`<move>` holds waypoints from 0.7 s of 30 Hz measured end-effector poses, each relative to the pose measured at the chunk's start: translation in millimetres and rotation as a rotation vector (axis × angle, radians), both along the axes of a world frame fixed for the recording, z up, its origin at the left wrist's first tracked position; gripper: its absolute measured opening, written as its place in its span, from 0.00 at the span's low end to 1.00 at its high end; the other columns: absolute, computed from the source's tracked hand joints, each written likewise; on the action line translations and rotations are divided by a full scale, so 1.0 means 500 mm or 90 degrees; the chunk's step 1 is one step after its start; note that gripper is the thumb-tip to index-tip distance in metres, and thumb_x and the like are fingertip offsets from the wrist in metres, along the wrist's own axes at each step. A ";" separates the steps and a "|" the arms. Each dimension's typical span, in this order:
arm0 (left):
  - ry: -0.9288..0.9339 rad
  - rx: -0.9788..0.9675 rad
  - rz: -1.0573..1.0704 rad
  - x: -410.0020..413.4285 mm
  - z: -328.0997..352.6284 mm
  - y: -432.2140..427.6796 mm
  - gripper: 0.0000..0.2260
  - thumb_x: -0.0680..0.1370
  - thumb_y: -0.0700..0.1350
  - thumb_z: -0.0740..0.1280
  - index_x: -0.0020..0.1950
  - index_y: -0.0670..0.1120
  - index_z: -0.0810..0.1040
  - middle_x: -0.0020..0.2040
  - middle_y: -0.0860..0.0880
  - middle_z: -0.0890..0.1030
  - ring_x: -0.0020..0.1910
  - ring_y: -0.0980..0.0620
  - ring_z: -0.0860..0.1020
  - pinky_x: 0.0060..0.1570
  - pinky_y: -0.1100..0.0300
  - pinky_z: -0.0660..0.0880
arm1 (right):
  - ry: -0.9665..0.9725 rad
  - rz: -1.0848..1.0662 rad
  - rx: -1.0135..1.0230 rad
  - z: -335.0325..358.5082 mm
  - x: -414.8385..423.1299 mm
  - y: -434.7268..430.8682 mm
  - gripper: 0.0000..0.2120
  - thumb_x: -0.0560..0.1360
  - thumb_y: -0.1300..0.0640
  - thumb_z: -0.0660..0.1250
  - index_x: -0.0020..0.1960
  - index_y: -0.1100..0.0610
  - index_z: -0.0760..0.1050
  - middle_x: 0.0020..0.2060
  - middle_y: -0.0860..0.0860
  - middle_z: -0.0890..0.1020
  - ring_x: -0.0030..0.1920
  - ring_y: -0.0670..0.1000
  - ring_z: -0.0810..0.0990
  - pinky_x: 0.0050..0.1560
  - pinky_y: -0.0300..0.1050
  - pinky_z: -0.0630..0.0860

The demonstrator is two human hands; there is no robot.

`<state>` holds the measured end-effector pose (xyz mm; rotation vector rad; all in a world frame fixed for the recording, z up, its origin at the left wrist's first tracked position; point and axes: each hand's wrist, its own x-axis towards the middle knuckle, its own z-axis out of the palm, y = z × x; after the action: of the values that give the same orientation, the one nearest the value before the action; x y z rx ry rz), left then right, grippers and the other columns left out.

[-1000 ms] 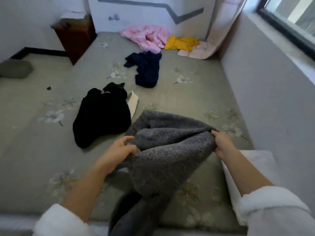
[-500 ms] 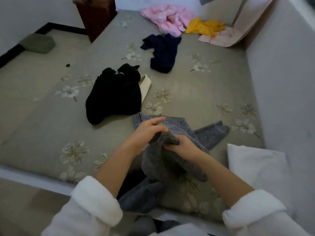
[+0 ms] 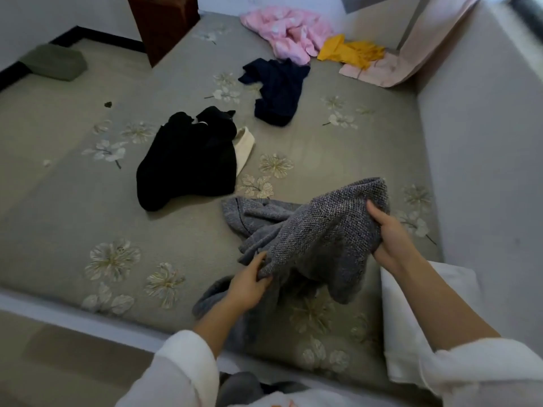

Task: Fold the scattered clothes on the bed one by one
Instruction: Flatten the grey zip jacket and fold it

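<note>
A grey knitted garment [image 3: 311, 233] is bunched near the bed's front edge, partly lifted off the sheet. My left hand [image 3: 249, 286] grips its lower edge, and my right hand [image 3: 388, 233] grips its right side, higher up. One grey end trails down over the bed's edge. Farther back lie a black garment [image 3: 188, 160] over a cream piece [image 3: 245, 145], a navy garment [image 3: 277, 89], a pink garment [image 3: 288, 30] and a yellow garment [image 3: 351, 49].
The bed [image 3: 88, 201] has a grey-green flowered sheet. A white pillow [image 3: 411, 333] lies at the front right against the grey wall [image 3: 484, 142]. A dark wooden cabinet [image 3: 164, 22] stands at the back left, beside a green cushion [image 3: 54, 61]. A pink curtain [image 3: 411, 54] hangs in the back corner.
My hands were together on the bunched grey garment; now they have drawn apart, the right one out to the right and up, the left one down toward the bed's edge, spreading the cloth.
</note>
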<state>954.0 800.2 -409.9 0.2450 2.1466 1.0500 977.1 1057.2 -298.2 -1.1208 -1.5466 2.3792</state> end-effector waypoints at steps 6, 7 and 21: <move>0.067 0.017 -0.173 0.016 0.028 0.056 0.19 0.81 0.46 0.60 0.72 0.55 0.68 0.67 0.50 0.75 0.64 0.48 0.74 0.64 0.53 0.70 | -0.210 0.322 0.743 -0.058 0.050 0.055 0.34 0.70 0.70 0.66 0.73 0.53 0.63 0.70 0.59 0.69 0.68 0.60 0.68 0.66 0.56 0.68; 0.047 0.027 -0.199 0.030 0.033 0.063 0.19 0.81 0.46 0.60 0.71 0.56 0.69 0.64 0.49 0.78 0.61 0.48 0.76 0.62 0.52 0.72 | -0.214 0.499 0.778 -0.077 0.059 0.041 0.37 0.70 0.69 0.66 0.73 0.46 0.60 0.73 0.56 0.63 0.73 0.60 0.61 0.69 0.58 0.64; -0.274 -0.033 -0.114 0.034 0.002 0.013 0.09 0.80 0.43 0.62 0.56 0.43 0.78 0.46 0.48 0.78 0.43 0.54 0.76 0.43 0.66 0.72 | -0.164 0.433 0.582 -0.108 0.067 0.049 0.12 0.77 0.68 0.57 0.45 0.54 0.74 0.41 0.57 0.79 0.45 0.62 0.77 0.47 0.53 0.73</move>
<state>971.2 806.7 -408.7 0.1658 1.7279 0.8540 1010.5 1081.7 -352.4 -0.7431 -2.9958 1.3626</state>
